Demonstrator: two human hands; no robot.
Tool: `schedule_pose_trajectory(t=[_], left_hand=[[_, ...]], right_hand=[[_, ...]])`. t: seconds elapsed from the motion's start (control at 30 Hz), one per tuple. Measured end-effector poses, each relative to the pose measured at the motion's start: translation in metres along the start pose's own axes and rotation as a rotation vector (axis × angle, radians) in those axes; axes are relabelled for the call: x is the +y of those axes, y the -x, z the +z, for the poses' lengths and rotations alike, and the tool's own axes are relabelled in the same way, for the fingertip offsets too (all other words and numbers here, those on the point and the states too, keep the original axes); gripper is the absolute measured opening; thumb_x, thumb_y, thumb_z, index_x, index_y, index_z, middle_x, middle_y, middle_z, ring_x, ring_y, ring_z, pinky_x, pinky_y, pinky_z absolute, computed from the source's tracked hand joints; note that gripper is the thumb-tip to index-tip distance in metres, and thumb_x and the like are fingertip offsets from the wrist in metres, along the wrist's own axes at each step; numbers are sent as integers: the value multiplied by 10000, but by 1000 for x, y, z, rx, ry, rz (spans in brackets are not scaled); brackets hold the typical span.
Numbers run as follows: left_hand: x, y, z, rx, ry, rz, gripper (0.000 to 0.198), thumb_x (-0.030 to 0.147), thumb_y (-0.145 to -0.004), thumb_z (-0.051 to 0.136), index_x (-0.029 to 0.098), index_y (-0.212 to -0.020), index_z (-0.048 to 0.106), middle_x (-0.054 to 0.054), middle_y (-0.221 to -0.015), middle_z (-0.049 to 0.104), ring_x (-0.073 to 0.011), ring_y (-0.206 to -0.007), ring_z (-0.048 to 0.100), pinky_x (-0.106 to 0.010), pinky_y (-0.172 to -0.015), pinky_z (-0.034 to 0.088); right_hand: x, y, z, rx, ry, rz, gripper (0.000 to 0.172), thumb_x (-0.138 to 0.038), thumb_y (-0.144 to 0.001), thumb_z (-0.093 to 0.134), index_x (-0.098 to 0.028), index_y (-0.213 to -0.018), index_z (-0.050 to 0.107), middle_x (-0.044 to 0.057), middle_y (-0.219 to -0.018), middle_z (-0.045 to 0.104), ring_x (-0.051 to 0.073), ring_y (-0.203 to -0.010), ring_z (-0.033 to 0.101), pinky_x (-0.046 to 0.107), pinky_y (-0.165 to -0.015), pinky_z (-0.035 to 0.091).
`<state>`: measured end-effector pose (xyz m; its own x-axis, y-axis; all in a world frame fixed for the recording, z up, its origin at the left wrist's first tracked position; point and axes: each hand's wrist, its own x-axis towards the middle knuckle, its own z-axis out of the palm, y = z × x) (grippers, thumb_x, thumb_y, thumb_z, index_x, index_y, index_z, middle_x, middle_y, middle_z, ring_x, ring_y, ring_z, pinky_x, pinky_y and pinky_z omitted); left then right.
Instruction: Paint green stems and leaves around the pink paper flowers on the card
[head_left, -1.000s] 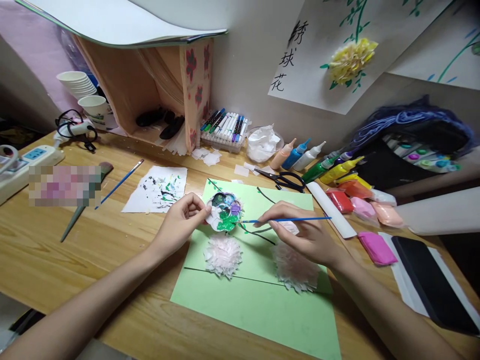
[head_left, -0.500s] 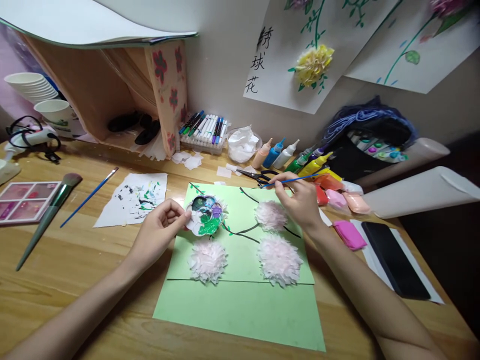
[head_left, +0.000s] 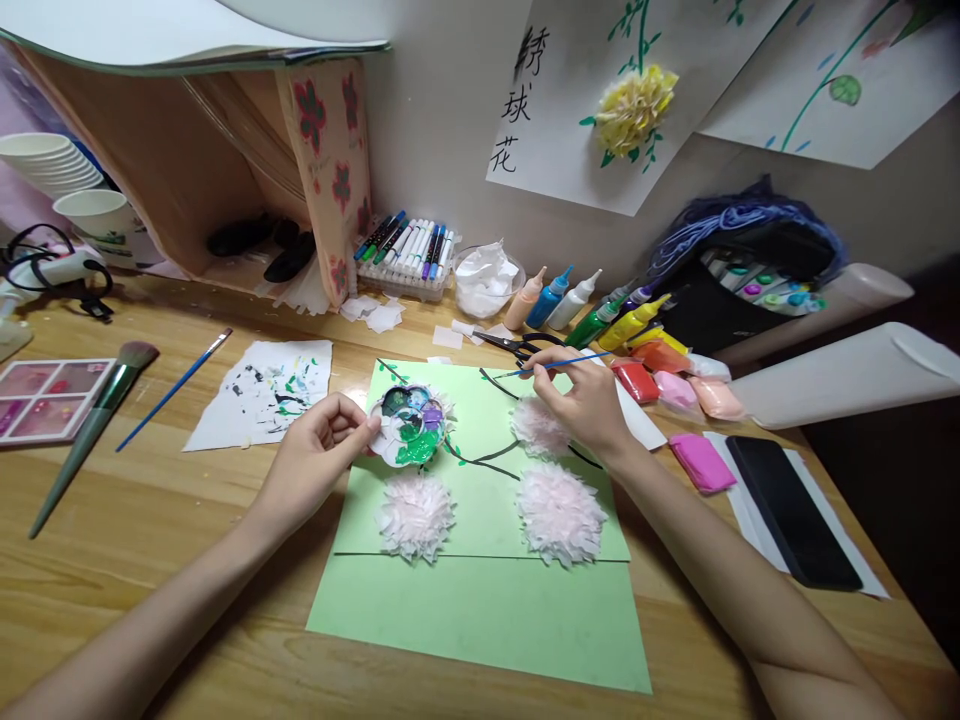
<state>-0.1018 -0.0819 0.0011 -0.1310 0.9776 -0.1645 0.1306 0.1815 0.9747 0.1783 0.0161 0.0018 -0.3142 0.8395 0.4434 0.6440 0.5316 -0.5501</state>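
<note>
My left hand (head_left: pixel 311 470) is closed on the edge of a small round paint palette (head_left: pixel 409 425) smeared with green, purple and black paint, held just above the green paper sheet (head_left: pixel 487 600). My right hand (head_left: pixel 581 400) pinches a thin blue paintbrush (head_left: pixel 559 366), its tip touching a black painted stem near the sheet's top edge. Three pale pink tissue flowers lie on the sheet: one at lower left (head_left: pixel 416 515), one at lower right (head_left: pixel 559 510), and one (head_left: pixel 534 428) partly under my right hand.
Black scissors (head_left: pixel 517 346), paint bottles (head_left: pixel 570 300), clay packs (head_left: pixel 675 385), a marker box (head_left: pixel 405 255) and a bowl of tissue (head_left: pixel 486 282) line the back. A paint-smeared paper (head_left: pixel 262 390), a spare brush (head_left: pixel 176 385) and a makeup brush (head_left: pixel 90 425) lie left. A black tablet (head_left: pixel 791 510) lies right.
My right hand left the palette and carried the brush up to the sheet's top edge, then lowered its tip onto the black stem. The left hand keeps holding the palette.
</note>
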Motion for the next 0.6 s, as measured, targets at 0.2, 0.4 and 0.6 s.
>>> schedule_pose_trajectory(t=[0.2,0.4,0.6], left_hand=[[-2,-1,-1,-6,1,3,249,379,-777,689,189,-734,535,29,-663,593,-102,-631,578,-198,-602,457],[-2,0,-1,-2,-3,10,248,375,-776,695,186,-736,540,31,-674,590,-96,-644,569,-193,-612,455],[-2,-1,-1,-6,0,15,245,372,-777,694,186,-738,539,29,-674,594,-95,-640,569,-192,-608,452]], right_hand=[[1,1,0,7,21,-36,115,-183,-832,515,-209,-788,619,29,-806,698,190,-770,646,313,-719,484],[1,0,-2,51,26,-52,123,-164,-828,518,-211,-777,620,29,-834,696,171,-756,635,290,-693,489],[2,0,0,7,44,-49,119,-166,-837,515,-206,-808,623,31,-819,688,167,-729,620,295,-706,481]])
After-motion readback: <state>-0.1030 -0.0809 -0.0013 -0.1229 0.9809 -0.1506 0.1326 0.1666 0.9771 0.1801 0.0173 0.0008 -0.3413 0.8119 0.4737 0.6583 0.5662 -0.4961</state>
